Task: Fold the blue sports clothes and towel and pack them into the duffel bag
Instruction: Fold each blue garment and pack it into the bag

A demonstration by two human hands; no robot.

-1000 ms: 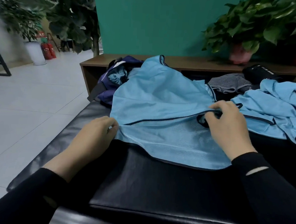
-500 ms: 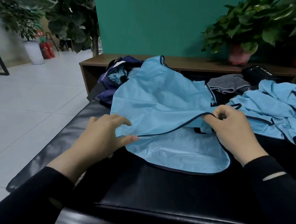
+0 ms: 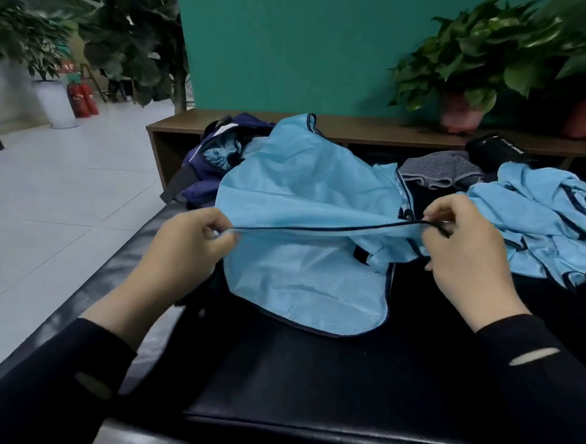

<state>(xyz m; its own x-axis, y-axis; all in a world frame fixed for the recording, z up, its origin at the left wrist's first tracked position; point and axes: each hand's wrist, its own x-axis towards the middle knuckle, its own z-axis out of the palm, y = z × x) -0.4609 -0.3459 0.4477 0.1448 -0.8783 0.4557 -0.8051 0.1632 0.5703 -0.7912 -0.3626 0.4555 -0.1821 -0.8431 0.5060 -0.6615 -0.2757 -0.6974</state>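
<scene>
Black bench (image 3: 309,377): blue garment (image 3: 307,188) stretched between both hands (image 3: 187,246).

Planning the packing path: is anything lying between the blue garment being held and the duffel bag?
Nothing visible lies between them. The left hand and right hand pinch the hem of the blue garment, whose far end already drapes against the open navy duffel bag at the bench's far left. The bag already holds some blue cloth.

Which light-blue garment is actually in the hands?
The light-blue garment in the centre: left hand and right hand pinch its dark-trimmed edge. The crumpled blue garment at right lies untouched.
</scene>
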